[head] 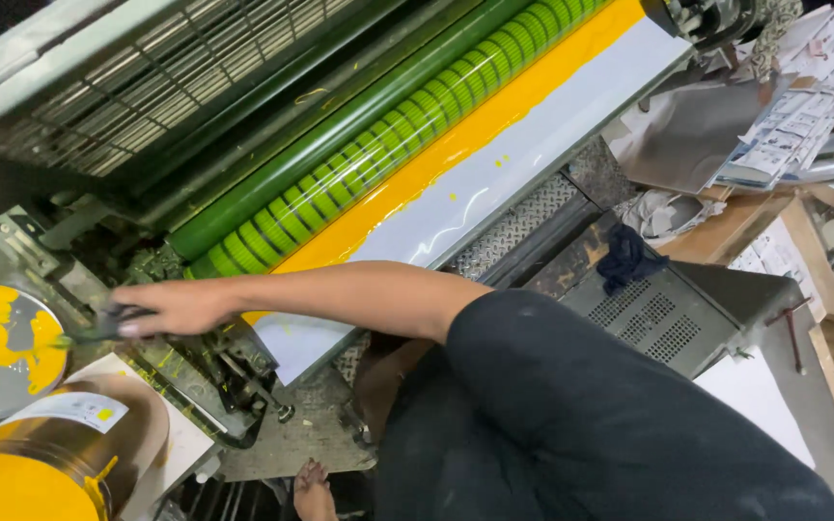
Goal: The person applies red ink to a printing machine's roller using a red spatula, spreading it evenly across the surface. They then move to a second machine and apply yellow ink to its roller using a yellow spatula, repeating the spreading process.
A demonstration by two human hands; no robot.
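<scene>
Right hand closed round an ink knife — yellow-tipped.

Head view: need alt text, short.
A person's hand reaches left across a printing press, holding a dark-handled ink knife over a tin lid smeared with yellow ink. An open tin of yellow ink sits below; behind the arm, a green roller runs beside a yellow ink tray.
</scene>
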